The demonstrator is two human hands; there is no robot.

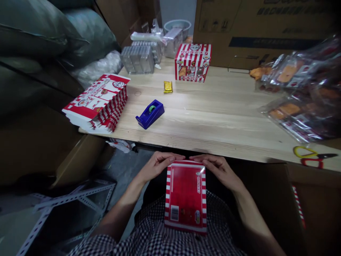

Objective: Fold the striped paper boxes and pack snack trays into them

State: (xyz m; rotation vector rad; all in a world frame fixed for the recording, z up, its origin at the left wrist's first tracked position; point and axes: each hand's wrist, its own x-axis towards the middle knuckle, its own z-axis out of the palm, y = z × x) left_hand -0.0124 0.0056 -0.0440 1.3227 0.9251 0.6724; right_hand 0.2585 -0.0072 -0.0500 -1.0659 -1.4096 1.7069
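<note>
A red-and-white striped carton (185, 195) with a barcode on its face rests against my lap, below the table's front edge. My left hand (161, 163) pinches its top left corner, thumb on the near face and fingers behind the top edge. At the top right corner my right hand (217, 169) grips in the same way. The fingertips of both hands come close together along the carton's upper edge. What the fingers touch behind that edge is hidden.
On the table (213, 113) are a blue tape dispenser (150, 114), a yellow packet (168, 87), stacked flat cartons (98, 99), a standing striped box (193, 63), clear plastic trays (137, 59), bagged snacks (293, 106) and scissors (311, 155). A cardboard box (317, 213) stands at lower right.
</note>
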